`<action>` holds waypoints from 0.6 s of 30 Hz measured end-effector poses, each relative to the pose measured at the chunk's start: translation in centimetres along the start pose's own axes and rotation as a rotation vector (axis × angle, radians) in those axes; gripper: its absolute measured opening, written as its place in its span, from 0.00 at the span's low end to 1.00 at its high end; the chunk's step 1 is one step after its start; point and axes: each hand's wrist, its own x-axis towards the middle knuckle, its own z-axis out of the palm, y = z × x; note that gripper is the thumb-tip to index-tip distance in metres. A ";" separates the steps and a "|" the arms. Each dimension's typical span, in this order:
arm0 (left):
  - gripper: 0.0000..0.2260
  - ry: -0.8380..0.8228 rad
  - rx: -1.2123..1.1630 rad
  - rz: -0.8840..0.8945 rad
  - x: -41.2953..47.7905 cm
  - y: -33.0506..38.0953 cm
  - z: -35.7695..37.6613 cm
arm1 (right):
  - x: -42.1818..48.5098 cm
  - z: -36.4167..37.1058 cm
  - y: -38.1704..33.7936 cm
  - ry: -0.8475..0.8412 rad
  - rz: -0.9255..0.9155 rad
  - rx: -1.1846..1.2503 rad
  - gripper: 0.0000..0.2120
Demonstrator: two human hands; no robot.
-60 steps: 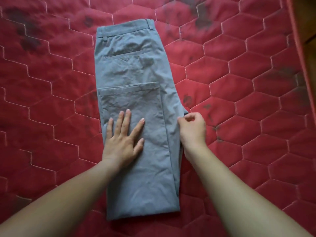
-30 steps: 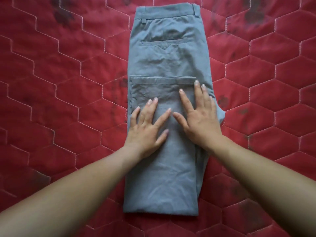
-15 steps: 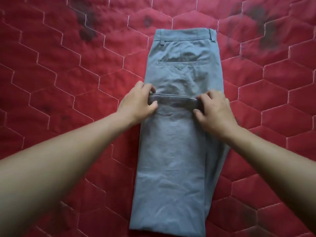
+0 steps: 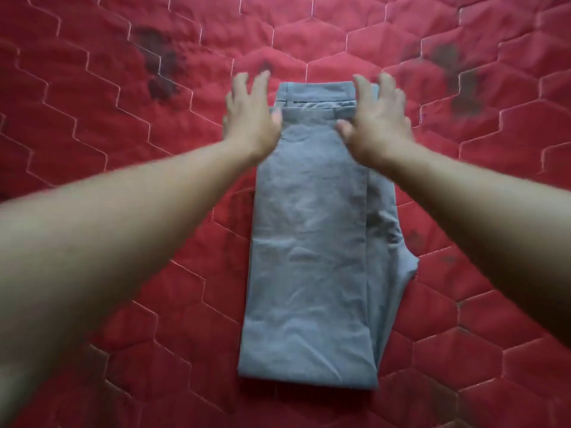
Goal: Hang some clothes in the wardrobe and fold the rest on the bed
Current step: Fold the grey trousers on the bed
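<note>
Moved: hem (image 4: 309, 107), pinched mid-leg half a second ago, now lies up at the waistband (image 4: 315, 90).
Left hand (image 4: 250, 118): fingers spread, gripping nothing, at the far left corner.
Right hand (image 4: 378, 122): same, far right corner. It is likely letting go so the fold settles.
Trousers (image 4: 309, 242): doubled, mid-quilt (image 4: 92, 97).
Edges: near fold straight; right layers stagger.
Room: quilt shows all round, space for another fold.

Grey trousers (image 4: 309, 242) on red quilt (image 4: 123, 125)
</note>
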 end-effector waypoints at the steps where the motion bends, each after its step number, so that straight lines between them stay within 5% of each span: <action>1: 0.28 -0.003 0.034 0.026 -3.0 -0.3 1.6 | -2.6 1.9 -0.3 0.017 -0.036 -0.057 0.35; 6: 0.29 -0.184 0.332 0.274 -17.9 -4.7 9.7 | -17.5 11.7 2.5 -0.053 -0.233 -0.205 0.34; 11: 0.29 -0.074 0.431 0.404 -18.7 -7.3 12.9 | -18.9 15.5 4.9 0.014 -0.249 -0.262 0.36; 18: 0.31 -0.108 0.306 0.285 -23.4 -7.3 10.7 | -24.7 14.8 4.4 0.009 -0.307 -0.175 0.36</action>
